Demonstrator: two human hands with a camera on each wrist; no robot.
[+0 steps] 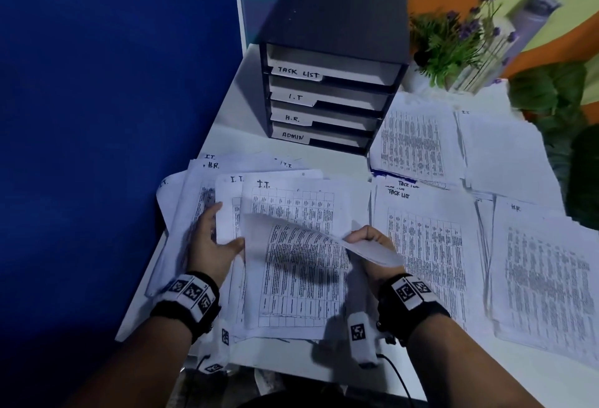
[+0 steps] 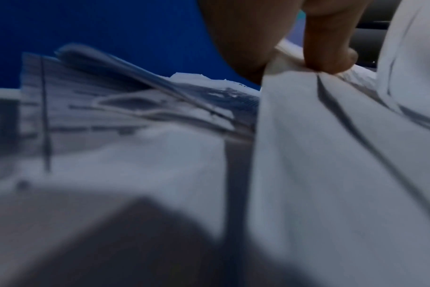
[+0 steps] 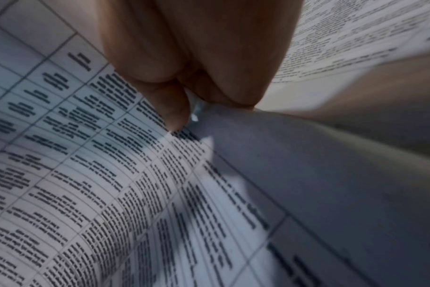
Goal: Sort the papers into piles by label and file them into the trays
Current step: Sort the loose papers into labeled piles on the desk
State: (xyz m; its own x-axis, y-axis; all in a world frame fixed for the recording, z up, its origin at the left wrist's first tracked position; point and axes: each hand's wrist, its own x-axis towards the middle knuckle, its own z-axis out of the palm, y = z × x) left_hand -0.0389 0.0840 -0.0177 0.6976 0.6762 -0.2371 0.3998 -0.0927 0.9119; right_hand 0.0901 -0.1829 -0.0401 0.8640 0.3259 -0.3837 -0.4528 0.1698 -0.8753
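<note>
A top sheet [image 1: 301, 245] of the unsorted pile [image 1: 259, 200] on the counter [image 1: 240, 116] was pinched at its corner by the right hand [image 1: 372, 242], while the pile was pressed flat by the left hand [image 1: 210, 242], fingers spread. Floppy, light stuff; probably best lifted by 1 edge so nothing gets creased.

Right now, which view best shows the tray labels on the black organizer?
The head view: the black organizer faces the camera, and its labels read TASK LIST, I.T, H.R., ADMIN from the top down. The left wrist view shows only blurred dark shapes at its right edge; the right wrist view shows none.
</note>
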